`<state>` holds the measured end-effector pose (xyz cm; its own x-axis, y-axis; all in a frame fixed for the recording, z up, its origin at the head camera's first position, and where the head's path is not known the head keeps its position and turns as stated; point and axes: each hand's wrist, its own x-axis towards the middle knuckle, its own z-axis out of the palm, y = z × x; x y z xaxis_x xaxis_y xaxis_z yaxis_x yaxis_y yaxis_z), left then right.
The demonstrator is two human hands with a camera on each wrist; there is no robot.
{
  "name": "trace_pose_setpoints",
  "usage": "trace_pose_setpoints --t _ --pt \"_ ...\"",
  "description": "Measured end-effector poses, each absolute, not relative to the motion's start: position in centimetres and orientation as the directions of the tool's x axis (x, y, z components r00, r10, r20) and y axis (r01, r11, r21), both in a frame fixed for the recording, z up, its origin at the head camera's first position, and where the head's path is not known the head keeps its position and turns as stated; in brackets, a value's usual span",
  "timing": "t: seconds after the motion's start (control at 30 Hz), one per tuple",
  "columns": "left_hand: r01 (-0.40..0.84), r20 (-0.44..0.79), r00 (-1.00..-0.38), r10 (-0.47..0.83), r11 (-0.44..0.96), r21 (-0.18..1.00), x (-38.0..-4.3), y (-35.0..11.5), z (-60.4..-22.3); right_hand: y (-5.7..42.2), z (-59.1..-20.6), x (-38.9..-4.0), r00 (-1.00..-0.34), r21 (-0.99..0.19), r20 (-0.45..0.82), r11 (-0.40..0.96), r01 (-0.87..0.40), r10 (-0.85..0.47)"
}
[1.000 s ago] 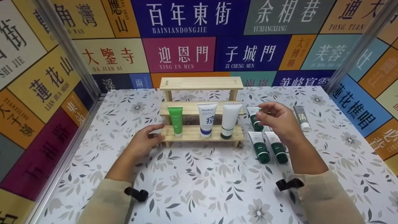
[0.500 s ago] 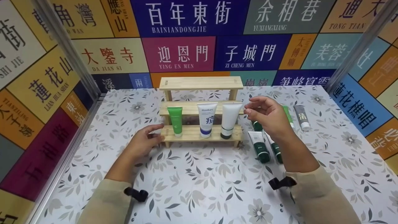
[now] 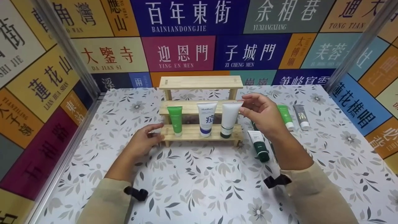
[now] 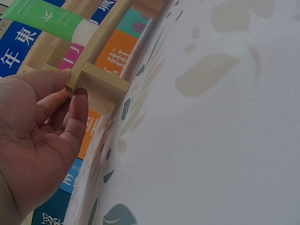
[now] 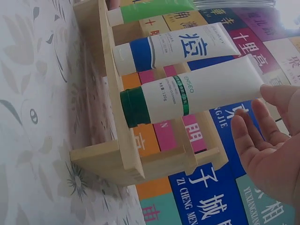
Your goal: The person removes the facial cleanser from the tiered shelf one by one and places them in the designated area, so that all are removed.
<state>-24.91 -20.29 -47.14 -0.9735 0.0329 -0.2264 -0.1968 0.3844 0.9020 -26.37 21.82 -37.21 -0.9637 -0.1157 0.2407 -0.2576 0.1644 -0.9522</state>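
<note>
On the lower shelf of a stepped wooden rack [image 3: 201,81] stand a green tube [image 3: 176,120], a white tube with a blue band [image 3: 206,118] and a white tube with a dark green cap [image 3: 229,117], caps down. My left hand [image 3: 146,140] pinches the left end of that shelf between thumb and fingers, as the left wrist view [image 4: 77,84] confirms. At the rack's other side, my right hand [image 3: 264,115] is at the upper corner of the green-capped tube [image 5: 201,91]. One fingertip meets the tube's flat end; the other fingers are loosely bent, apart from it.
Right of the rack, a white and dark green tube [image 3: 259,146] lies on the floral tabletop [image 3: 199,186]; others are partly hidden by my right forearm. Farther right lie a green tube [image 3: 286,117] and a grey tube [image 3: 301,116]. Printed panels [image 3: 180,53] enclose the back and sides.
My right hand has moved left from above the lying tubes to the green-capped tube on the rack, uncovering the lying green tube. My left hand stays on the rack.
</note>
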Motion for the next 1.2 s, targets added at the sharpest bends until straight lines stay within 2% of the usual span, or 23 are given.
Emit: trace_pose_setpoints --t 0.57,0.97,1.2 --pt "-0.165 -0.193 -0.980 0.039 0.369 0.914 -24.9 -20.1 -47.2 20.9 -38.0 -26.4 -0.961 -0.959 0.243 0.117 -0.258 -0.130" --pt "-0.200 -0.227 -0.974 0.023 0.390 0.899 -24.9 -20.1 -46.9 21.2 -38.0 -26.2 -0.962 -0.960 0.255 0.091 -0.264 -0.102" --pt "-0.208 -0.232 -0.973 0.016 0.383 0.900 -24.8 -20.1 -46.9 22.6 -37.6 -25.5 -0.971 -0.957 0.229 0.164 -0.238 -0.076"
